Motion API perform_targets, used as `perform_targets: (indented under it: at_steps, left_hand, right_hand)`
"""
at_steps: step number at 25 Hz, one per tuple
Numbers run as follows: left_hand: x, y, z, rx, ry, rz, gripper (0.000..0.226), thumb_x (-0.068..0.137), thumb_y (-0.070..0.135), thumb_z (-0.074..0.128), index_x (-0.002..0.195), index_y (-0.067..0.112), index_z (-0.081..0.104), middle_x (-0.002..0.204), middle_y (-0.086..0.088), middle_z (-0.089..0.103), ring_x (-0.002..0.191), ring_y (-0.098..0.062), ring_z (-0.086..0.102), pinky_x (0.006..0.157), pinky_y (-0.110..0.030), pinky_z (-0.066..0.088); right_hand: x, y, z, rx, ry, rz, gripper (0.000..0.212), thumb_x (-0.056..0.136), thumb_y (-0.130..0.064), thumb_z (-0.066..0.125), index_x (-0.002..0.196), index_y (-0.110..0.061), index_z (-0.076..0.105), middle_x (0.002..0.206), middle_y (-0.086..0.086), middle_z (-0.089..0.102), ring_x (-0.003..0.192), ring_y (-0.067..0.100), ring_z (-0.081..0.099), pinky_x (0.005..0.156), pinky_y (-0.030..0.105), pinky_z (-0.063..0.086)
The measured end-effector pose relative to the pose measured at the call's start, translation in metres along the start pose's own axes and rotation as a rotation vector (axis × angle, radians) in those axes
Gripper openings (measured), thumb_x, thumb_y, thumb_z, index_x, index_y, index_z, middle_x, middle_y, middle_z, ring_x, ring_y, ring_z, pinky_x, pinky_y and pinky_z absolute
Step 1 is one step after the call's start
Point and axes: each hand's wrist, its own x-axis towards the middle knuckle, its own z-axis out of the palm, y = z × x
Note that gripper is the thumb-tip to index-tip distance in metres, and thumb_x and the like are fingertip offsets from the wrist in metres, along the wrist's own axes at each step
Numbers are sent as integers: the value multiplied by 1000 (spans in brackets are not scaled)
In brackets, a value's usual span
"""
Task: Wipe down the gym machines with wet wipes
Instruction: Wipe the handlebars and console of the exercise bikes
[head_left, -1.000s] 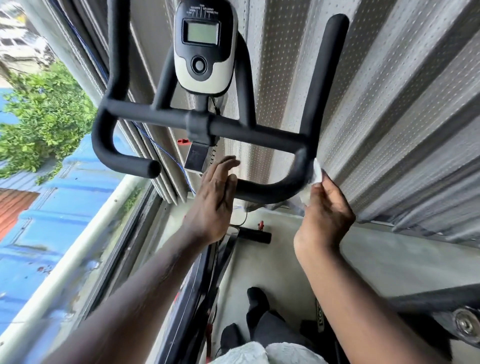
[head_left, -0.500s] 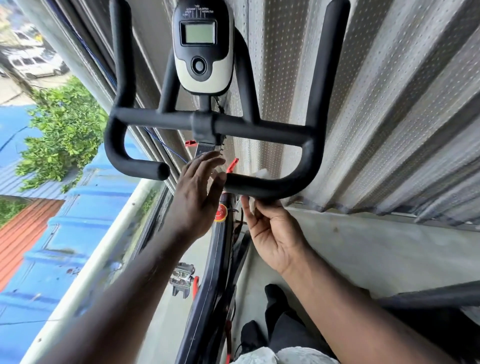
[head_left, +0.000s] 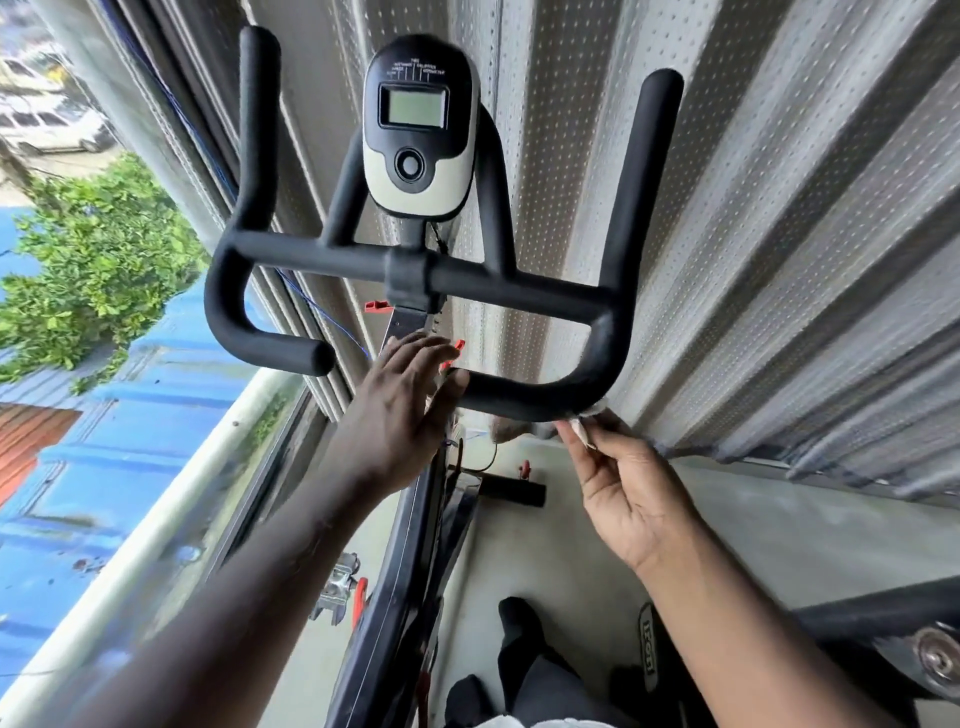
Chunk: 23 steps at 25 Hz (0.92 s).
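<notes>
An exercise bike's black foam handlebar (head_left: 519, 291) fills the middle of the view, with a grey and black console (head_left: 418, 130) above it. My right hand (head_left: 631, 486) pinches a small white wet wipe (head_left: 584, 423) against the underside of the handlebar's lower right bend. My left hand (head_left: 402, 410) is flat with fingers spread, its fingertips resting at the inner end of that same lower right grip. The lower left grip (head_left: 270, 345) is untouched.
A perforated corrugated metal wall (head_left: 779, 234) stands close behind and right of the bike. A window with a pale rail (head_left: 156, 519) runs along the left. The bike frame (head_left: 410, 571), a pedal (head_left: 340, 587) and my dark-clothed legs (head_left: 524, 670) are below.
My right hand has slid the wipe rightward along the lower grip, from its inner part to the right bend. The left hand stays at the grip's inner end. The view has tilted down.
</notes>
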Motion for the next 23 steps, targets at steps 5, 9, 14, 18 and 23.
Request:
perform_targets:
  at_steps: [5, 9, 14, 18, 23]
  left_hand:
    - [23, 32, 19, -25, -32, 33, 39, 107, 43, 42, 86, 17, 62, 82, -1, 61, 77, -22, 57, 69, -40, 51]
    - [43, 45, 23, 77, -89, -108, 34, 93, 41, 41, 65, 21, 40, 67, -3, 55, 61, -31, 54, 53, -36, 47]
    - [42, 51, 32, 204, -62, -116, 33, 88, 45, 36, 68, 20, 44, 65, 0, 57, 58, -27, 53, 52, -29, 39]
    - [38, 49, 38, 192, 14, -124, 32, 85, 46, 38, 66, 21, 40, 63, 4, 53, 58, -20, 48, 52, -28, 31]
    - [38, 47, 43, 243, 55, -140, 31, 83, 43, 41, 65, 18, 43, 62, 2, 51, 60, -22, 49, 53, -30, 37]
  right_hand:
    - [29, -53, 7, -481, 84, -534, 21, 96, 3, 67, 98, -16, 75, 88, -4, 75, 85, 7, 70, 76, 18, 58]
    - [40, -81, 18, -1506, -151, -1360, 14, 98, -17, 74, 110, -18, 81, 102, 0, 73, 88, 10, 69, 83, 16, 52]
    - [44, -111, 28, -2024, -817, -1520, 24, 96, 4, 70, 118, -4, 76, 105, 10, 63, 95, 27, 61, 83, 37, 56]
    - [83, -138, 86, -2211, -1173, -1615, 33, 99, 10, 53, 120, -5, 73, 105, 10, 59, 97, 27, 54, 81, 39, 55]
    - [84, -164, 121, -2416, -1667, -1455, 43, 102, -4, 30, 126, -14, 64, 113, 3, 52, 103, 23, 49, 74, 43, 58]
